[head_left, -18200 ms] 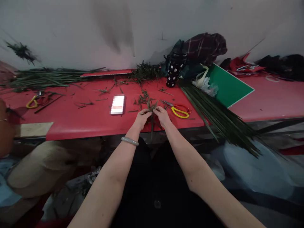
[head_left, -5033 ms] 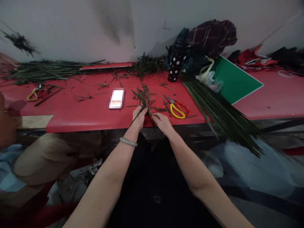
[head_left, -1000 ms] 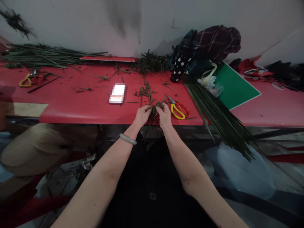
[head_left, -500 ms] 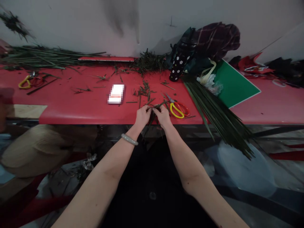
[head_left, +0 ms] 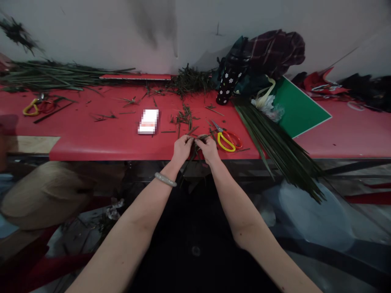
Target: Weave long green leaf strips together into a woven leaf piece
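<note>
My left hand (head_left: 182, 147) and my right hand (head_left: 209, 149) meet at the table's front edge, fingertips almost touching. Both are closed in a pinch on dark green leaf strips (head_left: 195, 151), whose ends hang down between the wrists. How the strips cross is too small and dark to make out. Just right of my right hand lie scissors (head_left: 226, 141) with one yellow and one red handle, blades pointing away to the left. Cut leaf scraps (head_left: 184, 117) are scattered on the red table (head_left: 122, 142) beyond my fingers.
A bright phone (head_left: 148, 121) lies left of centre. Long green leaves (head_left: 275, 142) overhang the edge at right, beside a green board (head_left: 302, 108) and a flowered black tumbler (head_left: 227, 83). More leaves (head_left: 61, 75) and second scissors (head_left: 38, 105) are at left. A person's leg (head_left: 45, 195) shows lower left.
The view has shifted very slightly. My hands stay together over the leaf strips, with only small finger movement; the things on the table lie as before.
</note>
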A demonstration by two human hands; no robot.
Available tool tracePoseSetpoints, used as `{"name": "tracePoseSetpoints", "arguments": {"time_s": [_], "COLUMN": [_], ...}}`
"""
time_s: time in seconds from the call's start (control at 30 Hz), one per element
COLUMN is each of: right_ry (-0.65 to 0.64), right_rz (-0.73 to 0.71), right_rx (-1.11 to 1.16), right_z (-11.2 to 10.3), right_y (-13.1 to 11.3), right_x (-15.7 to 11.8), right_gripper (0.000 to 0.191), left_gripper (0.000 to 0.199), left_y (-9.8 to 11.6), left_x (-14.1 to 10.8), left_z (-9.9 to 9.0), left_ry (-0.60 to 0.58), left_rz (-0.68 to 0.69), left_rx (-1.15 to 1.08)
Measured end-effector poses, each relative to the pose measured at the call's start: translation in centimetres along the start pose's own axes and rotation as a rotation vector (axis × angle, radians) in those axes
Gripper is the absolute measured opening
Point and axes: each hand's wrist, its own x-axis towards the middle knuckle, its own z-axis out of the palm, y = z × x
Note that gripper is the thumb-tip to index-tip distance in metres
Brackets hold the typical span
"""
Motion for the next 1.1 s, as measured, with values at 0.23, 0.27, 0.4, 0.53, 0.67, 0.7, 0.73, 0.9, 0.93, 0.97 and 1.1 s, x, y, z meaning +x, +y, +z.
{"name": "tracePoseSetpoints", "arguments": {"time_s": [0.23,0.27,0.4,0.53,0.67,0.7,0.73,0.9,0.93,0.97,1.1], "right_ry": [0.041,0.026,-0.036,-0.068,0.018,0.04,0.059,0.112,0.115,0.116,0.116], "right_rz": [-0.013,-0.015,-0.057,-0.011,0.007,0.006,0.006,0.02,0.027,0.033,0.037], "right_rx": [0.017,0.0,-0.014,0.031,0.08,0.097,0.112,0.126,0.127,0.13,0.153], "right_z": [-0.1,-0.1,-0.3,-0.5,-0.3,-0.1,0.0,0.4,0.5,0.5,0.8], "right_y": [0.4,0.5,0.8,0.9,0.8,0.7,0.7,0.4,0.3,0.2,0.0], "right_x": [0.3,0.4,0.7,0.7,0.6,0.5,0.5,0.2,0.1,0.1,0.0], "right_gripper": [0.02,0.018,0.012,0.016,0.021,0.019,0.017,0.018,0.019,0.02,0.021], "left_gripper": [0.022,0.025,0.027,0.025,0.021,0.021,0.019,0.016,0.016,0.016,0.014], "left_y": [-0.1,-0.2,-0.3,-0.3,-0.4,-0.4,-0.4,-0.3,-0.2,-0.1,0.3], "left_x": [0.1,0.1,0.1,0.2,0.3,0.3,0.3,0.2,0.1,0.1,-0.1], "left_z": [-0.1,-0.2,-0.4,-0.6,-0.6,-0.6,-0.5,-0.2,-0.2,-0.1,-0.2], "left_ry": [-0.119,-0.147,-0.209,-0.264,-0.259,-0.249,-0.233,-0.144,-0.127,-0.113,-0.079], "left_rz": [-0.009,-0.011,-0.039,-0.067,-0.056,-0.055,-0.055,-0.113,-0.132,-0.146,-0.158], "left_rx": [-0.182,-0.184,-0.13,-0.169,-0.14,-0.135,-0.138,-0.307,-0.355,-0.399,-0.504]}}
